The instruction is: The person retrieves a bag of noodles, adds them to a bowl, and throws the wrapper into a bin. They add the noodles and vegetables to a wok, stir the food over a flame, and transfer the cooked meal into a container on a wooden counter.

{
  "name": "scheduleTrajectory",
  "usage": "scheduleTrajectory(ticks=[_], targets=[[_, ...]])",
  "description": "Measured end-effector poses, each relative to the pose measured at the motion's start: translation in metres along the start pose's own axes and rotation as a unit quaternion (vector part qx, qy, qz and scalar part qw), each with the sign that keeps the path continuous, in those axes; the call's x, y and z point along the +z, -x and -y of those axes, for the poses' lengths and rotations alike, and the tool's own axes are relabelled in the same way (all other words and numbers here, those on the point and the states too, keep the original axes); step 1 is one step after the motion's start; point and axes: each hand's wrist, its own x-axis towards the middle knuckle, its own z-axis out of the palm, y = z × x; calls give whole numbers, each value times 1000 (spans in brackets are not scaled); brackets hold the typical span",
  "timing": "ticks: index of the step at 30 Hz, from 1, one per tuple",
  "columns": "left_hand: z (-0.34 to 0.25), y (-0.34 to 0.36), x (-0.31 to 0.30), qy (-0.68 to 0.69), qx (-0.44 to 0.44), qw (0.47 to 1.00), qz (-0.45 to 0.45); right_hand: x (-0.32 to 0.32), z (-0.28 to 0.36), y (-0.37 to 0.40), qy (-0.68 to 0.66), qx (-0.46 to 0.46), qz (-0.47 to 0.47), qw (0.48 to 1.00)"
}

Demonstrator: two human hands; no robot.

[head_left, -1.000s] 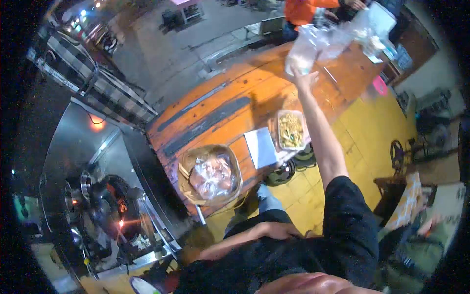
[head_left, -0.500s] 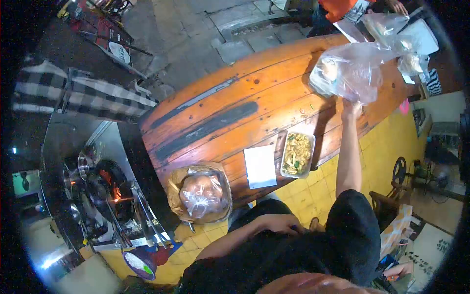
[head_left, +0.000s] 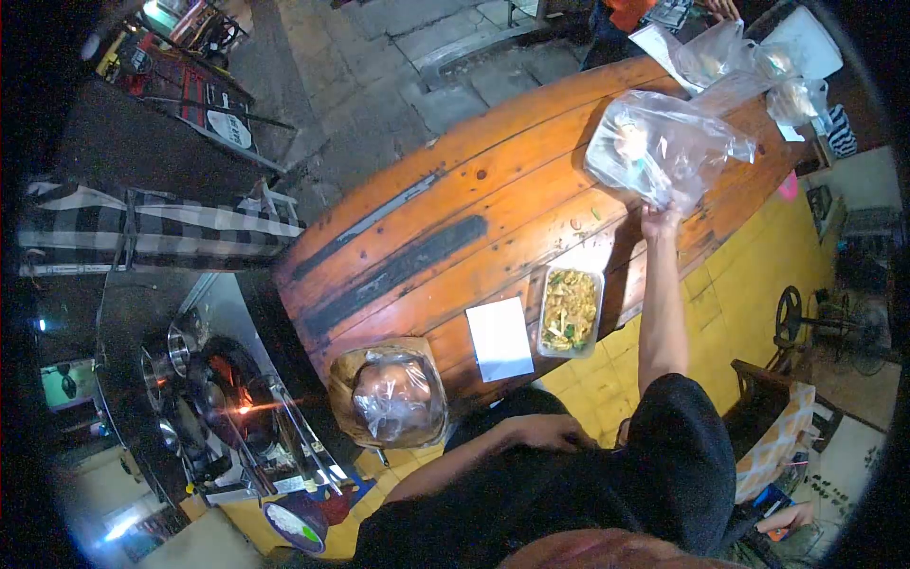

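Observation:
My right hand (head_left: 661,220) reaches out over the wooden table, its fingers closed on the near edge of a clear plastic bag (head_left: 697,166). Inside the bag's left part is a pale box-shaped pack (head_left: 630,142) with a whitish bundle on it; the plastic blurs its contents. My left hand (head_left: 555,433) rests against my lap, fingers loosely stretched and apparently holding nothing. Nearer to me, an uncovered plastic food container (head_left: 571,308) holds yellowish noodles with green bits. A white sheet of paper (head_left: 500,339) lies to its left.
Eggs in a clear bag (head_left: 393,394) sit in a brown paper-lined container at the table's near left corner. A stove (head_left: 227,408) with a flame under a pan is at left. More filled bags (head_left: 794,100) stand at the table's far right. A person's hand (head_left: 725,9) shows beyond them.
My right hand has shifted slightly left, and the bag now spreads flatter and more open to the right. The camera view has tilted a little. My left hand stays at my lap.

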Motion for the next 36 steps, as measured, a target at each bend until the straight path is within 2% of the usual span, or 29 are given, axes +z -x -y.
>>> scheduleTrajectory(ticks=[2, 4, 6, 8, 10, 11, 14, 15, 17, 18, 20, 21, 24, 25, 26, 28, 30, 32, 36], targets=[[9, -4, 0, 11, -35, 998, 44, -17, -5, -15, 2, -1, 23, 1000], [7, -4, 0, 14, -30, 999, 33, -29, -6, -17, 96, 30, 21, 995], [4, -4, 2, 20, -27, 999, 20, -31, -10, 0, 75, 40, 31, 996], [4, -2, -1, 3, -23, 1000, 16, 8, -18, 53, 46, -12, 53, 998], [-3, -1, -3, -11, -34, 999, 16, 38, -33, 77, 46, 24, 94, 994], [-6, 0, -3, -24, -41, 999, 16, 42, -38, 80, 26, 25, 199, 979], [-6, -1, -1, -5, -25, 999, 27, 79, -58, 91, -30, -4, 106, 994], [2, 1, 2, -14, -29, 999, 29, 81, -54, 91, -38, -7, 111, 993], [10, 5, 9, -90, 45, 994, -43, 79, -44, 93, 50, 89, 209, 973], [4, 6, 8, -97, 46, 993, -42, 83, -42, 93, 47, 85, 214, 972], [-12, 7, 11, -18, -38, 999, 6, 90, -44, 90, 66, -18, 127, 990], [-15, 8, 14, -22, -36, 999, 8, 92, -48, 84, 60, -74, 84, 992], [-16, 13, 23, -44, -46, 998, -18, 95, -64, 61, 16, -85, 59, 994], [-15, 13, 25, -39, -46, 998, -10, 87, -74, 33, -1, -43, 137, 990], [-13, 14, 27, -34, -46, 998, -3, 92, -73, 32, -3, -46, 136, 990], [-7, 17, 32, -46, -27, 999, -5, 98, -75, 31, 28, -78, 60, 995], [-6, 20, 37, -55, -9, 998, -12, 99, -72, 33, 5, -61, 56, 997], [-6, 21, 41, -70, -21, 997, -11, 97, -69, 39, -10, -15, 94, 995], [3, 19, 50, -68, -12, 998, -14, 92, -46, 71, -22, -32, 71, 997]])
